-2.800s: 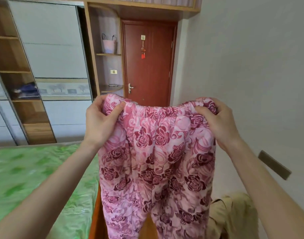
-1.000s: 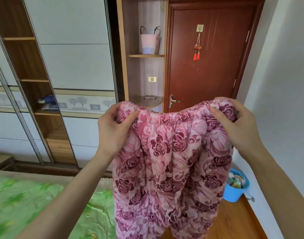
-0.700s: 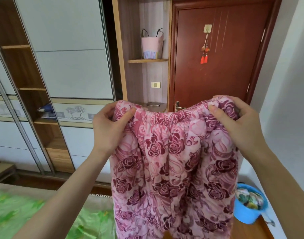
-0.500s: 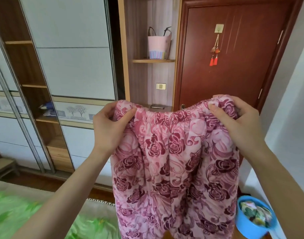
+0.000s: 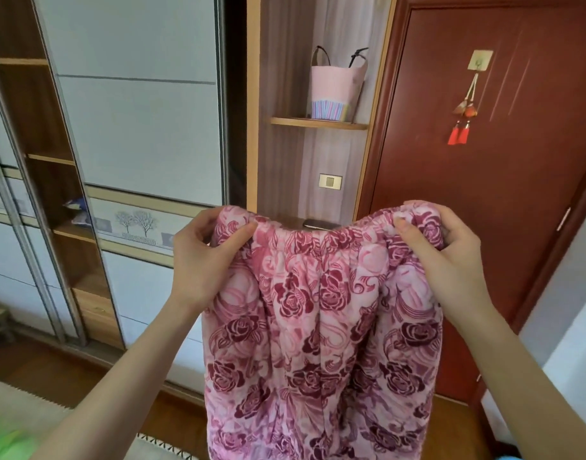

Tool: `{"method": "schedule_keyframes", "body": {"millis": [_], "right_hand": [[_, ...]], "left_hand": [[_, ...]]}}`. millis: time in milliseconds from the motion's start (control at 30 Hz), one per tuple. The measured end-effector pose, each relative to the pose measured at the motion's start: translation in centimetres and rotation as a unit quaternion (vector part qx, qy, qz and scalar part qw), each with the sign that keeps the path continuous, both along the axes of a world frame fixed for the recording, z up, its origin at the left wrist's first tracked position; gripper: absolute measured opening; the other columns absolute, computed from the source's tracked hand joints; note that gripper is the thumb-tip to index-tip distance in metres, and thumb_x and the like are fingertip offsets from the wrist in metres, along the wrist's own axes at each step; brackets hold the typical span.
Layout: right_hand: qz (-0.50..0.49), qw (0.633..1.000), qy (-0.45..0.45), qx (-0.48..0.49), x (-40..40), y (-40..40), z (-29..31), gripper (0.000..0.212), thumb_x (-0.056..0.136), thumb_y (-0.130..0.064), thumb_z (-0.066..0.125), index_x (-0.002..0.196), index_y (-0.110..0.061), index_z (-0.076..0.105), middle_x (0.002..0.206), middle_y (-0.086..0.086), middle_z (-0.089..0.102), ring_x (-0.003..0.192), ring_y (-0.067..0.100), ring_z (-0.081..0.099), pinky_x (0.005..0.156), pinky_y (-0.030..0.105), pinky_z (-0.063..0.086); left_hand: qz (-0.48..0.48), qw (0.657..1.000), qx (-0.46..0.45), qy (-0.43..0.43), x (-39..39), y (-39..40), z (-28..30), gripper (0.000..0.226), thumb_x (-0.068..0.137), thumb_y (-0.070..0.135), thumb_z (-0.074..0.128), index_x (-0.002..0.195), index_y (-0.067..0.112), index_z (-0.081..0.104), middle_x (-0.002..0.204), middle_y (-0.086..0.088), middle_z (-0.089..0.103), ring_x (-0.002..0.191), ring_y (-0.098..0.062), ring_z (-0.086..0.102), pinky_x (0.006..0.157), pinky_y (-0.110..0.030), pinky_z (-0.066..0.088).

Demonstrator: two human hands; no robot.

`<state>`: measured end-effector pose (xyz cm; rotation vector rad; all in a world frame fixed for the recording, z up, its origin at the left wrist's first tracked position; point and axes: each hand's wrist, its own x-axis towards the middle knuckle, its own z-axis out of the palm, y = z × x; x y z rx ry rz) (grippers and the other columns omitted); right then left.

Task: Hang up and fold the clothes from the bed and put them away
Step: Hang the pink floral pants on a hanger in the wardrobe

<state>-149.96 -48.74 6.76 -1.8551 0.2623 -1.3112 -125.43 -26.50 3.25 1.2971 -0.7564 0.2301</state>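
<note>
Head view: pink bag (image 5: 336,91) on shelf (image 5: 318,122).

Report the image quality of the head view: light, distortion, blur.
Head view: even, soft daylight, no harsh shadows; wide-angle bending bows the wardrobe rails and door frame; floral trousers and both hands sharp; green bed corner smeared.

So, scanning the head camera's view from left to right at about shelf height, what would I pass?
Open wooden shelves → white sliding wardrobe door → pink tote bag on its corner shelf → red tassel charm hanging on the red-brown door.
</note>
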Motion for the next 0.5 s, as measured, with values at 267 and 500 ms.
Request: {"method": "schedule_keyframes", "body": {"millis": [267,500], "right_hand": [[0.054,0.998,0.024,-0.010,12.5,-7.2,-0.4,0.023,0.097,-0.044,0.073,0.117,-0.033,0.077,0.112,-0.006,0.079,0.110,0.014,0.074,0.099,0.053,0.058],[0.096,0.995,0.003,0.029,22.1,-11.5,-0.9,0.026,0.095,-0.046,0.075,0.117,-0.032,0.077,0.113,-0.005,0.078,0.112,0.015,0.073,0.101,0.049,0.057]], "left_hand": [[0.024,1.000,0.000,-0.008,11.1,-5.7,-0.4,0.028,0.085,0.056,0.077,0.106,0.036,0.074,0.101,0.013,0.079,0.096,-0.006,0.075,0.078,-0.017,0.058],[0.081,0.996,-0.027,0.000,17.7,-9.2,0.0,0.028,0.089,0.050,0.077,0.107,0.030,0.071,0.100,0.013,0.077,0.095,-0.005,0.073,0.081,-0.016,0.054]]}}
